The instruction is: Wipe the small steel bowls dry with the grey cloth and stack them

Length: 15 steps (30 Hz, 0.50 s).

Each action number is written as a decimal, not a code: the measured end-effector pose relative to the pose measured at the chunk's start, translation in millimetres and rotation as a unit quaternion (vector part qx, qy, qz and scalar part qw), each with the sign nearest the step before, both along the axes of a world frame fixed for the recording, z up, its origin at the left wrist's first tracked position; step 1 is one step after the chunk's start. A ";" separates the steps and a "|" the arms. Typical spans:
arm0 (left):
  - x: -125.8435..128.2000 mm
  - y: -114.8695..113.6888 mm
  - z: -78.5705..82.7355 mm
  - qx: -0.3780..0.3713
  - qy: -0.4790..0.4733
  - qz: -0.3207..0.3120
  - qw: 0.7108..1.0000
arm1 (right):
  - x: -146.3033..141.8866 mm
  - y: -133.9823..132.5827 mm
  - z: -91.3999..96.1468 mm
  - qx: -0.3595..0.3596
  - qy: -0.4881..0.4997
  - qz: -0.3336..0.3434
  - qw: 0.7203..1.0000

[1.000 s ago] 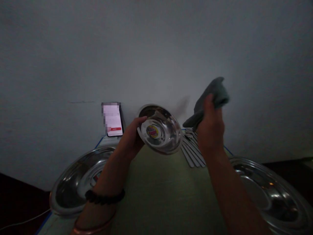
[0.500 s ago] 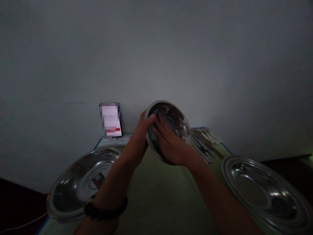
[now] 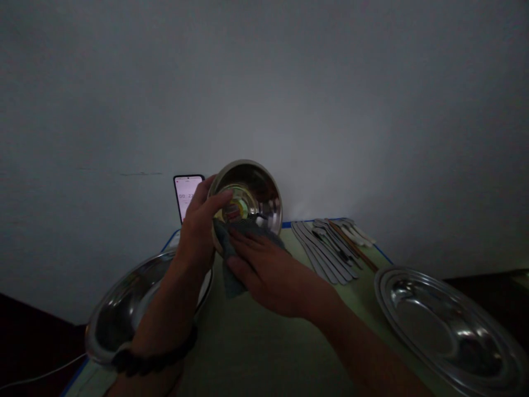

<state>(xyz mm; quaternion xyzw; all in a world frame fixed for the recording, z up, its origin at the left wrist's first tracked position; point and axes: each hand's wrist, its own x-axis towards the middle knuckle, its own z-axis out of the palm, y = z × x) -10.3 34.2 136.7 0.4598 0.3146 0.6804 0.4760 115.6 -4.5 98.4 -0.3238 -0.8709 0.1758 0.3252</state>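
Held the stainless-steel bowl point(image 3: 266, 190) up above the table point(image 3: 264, 347) in front of the wall point(image 3: 264, 82), tilted with its mouth toward the head camera. Gripped its rim at nine o'clock in the left hand point(image 3: 198, 229), with the thumb bent over the edge into the bowl and the other fingers going behind, partly out of sight. Held the gray-green cloth point(image 3: 232, 282) in the right hand point(image 3: 268, 267), at five o'clock, with fingers nearly straight and laid flat over it, pressing it to the bowl's lower part. Let one corner of it hang below the rim at seven o'clock. Could not tell how tightly. Left uncovered a round yellow-and-red label point(image 3: 235, 210) on the bowl's bottom.

Wore a dark beaded bracelet point(image 3: 155, 358) on the left wrist. Saw, reckoned from the bowl: at nine o'clock, a smartphone point(image 3: 188, 190) leaning on the wall, partly behind the left hand; at eight, a large metal basin point(image 3: 109, 314), partly behind the left forearm; between three and four, flat metal knife handles point(image 3: 320, 256) beside brown chopsticks point(image 3: 357, 251) and white-handled cutlery point(image 3: 359, 236); at four, well apart, a wide-rimmed metal basin point(image 3: 430, 325).
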 end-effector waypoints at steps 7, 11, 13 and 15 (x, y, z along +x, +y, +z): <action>-5.8 2.6 -3.2 0.024 0.054 0.039 0.997 | 22.6 28.4 -24.2 0.074 -0.170 -0.177 0.966; 3.4 5.6 -8.9 0.010 0.064 0.003 0.998 | 34.4 47.7 -33.2 0.140 -0.155 -0.275 0.939; 8.5 7.2 -12.4 0.003 0.060 -0.016 0.998 | 36.8 53.4 -34.9 0.158 -0.140 -0.290 0.933; 13.7 7.9 -15.4 -0.015 0.043 -0.047 0.998 | 36.7 55.1 -33.9 0.157 -0.127 -0.288 0.936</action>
